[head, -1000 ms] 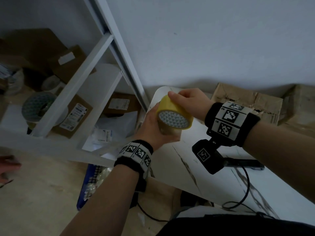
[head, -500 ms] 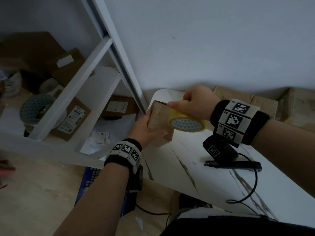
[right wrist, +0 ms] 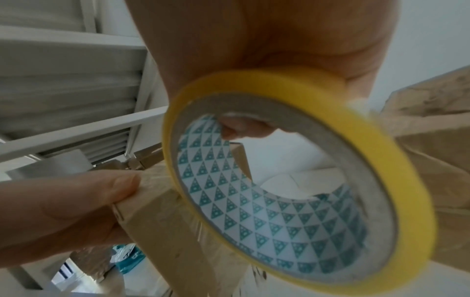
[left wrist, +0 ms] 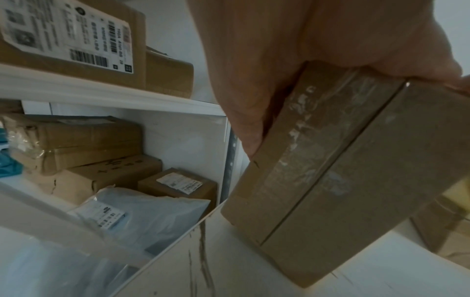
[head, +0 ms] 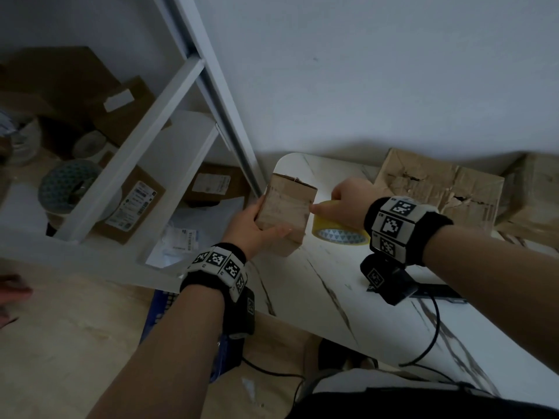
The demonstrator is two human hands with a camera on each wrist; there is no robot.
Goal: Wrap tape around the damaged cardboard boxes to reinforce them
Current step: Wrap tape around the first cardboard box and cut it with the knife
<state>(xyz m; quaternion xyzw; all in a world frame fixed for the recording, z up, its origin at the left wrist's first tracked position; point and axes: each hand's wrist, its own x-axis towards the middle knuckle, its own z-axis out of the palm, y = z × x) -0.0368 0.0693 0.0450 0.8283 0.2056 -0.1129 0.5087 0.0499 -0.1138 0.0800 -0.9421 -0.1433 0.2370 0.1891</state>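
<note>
My left hand grips a small brown cardboard box tilted over the near left corner of the white marbled table; its thumb lies along the box's near face. My right hand holds a yellow tape roll just right of the box, with a finger through its patterned core. In the right wrist view a strip of clear tape runs from the roll onto the box, where the thumb of the left hand presses.
A large torn cardboard box lies at the table's back by the wall, another box to its right. A white shelf unit with parcels and tape rolls stands left. A black device and cable lie on the table.
The right hand has carried the tape roll from in front of the box over to its right side and lower, drawing tape across. The box now shows its full face, tilted more upright.
</note>
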